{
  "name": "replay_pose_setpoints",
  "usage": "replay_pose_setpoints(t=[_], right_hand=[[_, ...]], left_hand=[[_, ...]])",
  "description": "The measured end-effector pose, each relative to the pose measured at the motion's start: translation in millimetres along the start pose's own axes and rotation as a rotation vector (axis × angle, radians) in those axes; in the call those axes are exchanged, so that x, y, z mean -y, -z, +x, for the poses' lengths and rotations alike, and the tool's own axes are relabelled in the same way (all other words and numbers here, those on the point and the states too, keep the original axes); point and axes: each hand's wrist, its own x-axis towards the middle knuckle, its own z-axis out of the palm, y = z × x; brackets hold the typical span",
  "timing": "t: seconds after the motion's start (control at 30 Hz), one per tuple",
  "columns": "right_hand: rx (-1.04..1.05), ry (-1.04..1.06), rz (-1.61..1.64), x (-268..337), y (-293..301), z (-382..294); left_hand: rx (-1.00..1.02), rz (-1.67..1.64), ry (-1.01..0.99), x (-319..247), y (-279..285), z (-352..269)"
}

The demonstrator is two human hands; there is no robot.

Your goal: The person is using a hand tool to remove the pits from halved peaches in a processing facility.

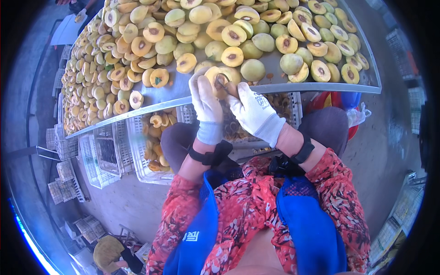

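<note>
My left hand [206, 99], in a white knit glove, holds a halved yellow peach [212, 76], cut face up, at the near edge of a metal table [178, 82]. In my gloved right hand [252, 108] is a pitting tool [232, 90] with a brownish handle and a thin curved metal loop. The loop rests at the brown stone in the middle of the cut face; how deep it sits I cannot tell. Just beyond my hands lie more halved peaches [232, 57], many with stones in them, and a pale green-skinned one [253, 70].
A raised metal rim [309, 87] edges the heaped table. Below it, a white plastic crate [137, 168] holds peach pieces, and dark stones [233, 129] lie between my knees. Stacked crates [111, 147] stand left. Red and blue containers [350, 99] are at right. Another person [108, 252] is at lower left.
</note>
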Motion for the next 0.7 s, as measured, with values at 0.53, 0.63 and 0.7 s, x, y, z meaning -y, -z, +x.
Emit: replay_pose_setpoints(t=[0.53,0.63,0.7], right_hand=[[0.564,-0.431,0.459,13,50,10],[0.804,-0.58,0.97,4,57,8],[0.822,-0.575,1.041,5,60,3]], left_hand=[[0.128,0.387,-0.282,3,4,1],[0.242,0.172,-0.152,-2,5,5],[0.275,0.086,-0.076,-3,7,7]])
